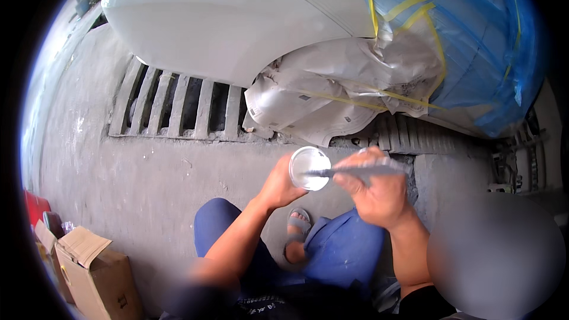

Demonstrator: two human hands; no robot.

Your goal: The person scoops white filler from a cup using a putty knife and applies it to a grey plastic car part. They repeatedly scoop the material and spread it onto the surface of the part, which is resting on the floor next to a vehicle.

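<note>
My left hand grips a clear cup from its left side; white material shows inside it. My right hand holds a long, thin, grey tool, blurred, whose dark tip is inside the cup. What kind of tool it is cannot be told. Ahead of both hands is a light-coloured car body panel. Paper sheeting held with yellow tape covers the wheel area beside it, and blue plastic film covers the car further right.
A slotted concrete drain cover runs along the floor below the panel. At the lower left stands an opened cardboard box, with a red object behind it. My knees and a sandalled foot are below the cup.
</note>
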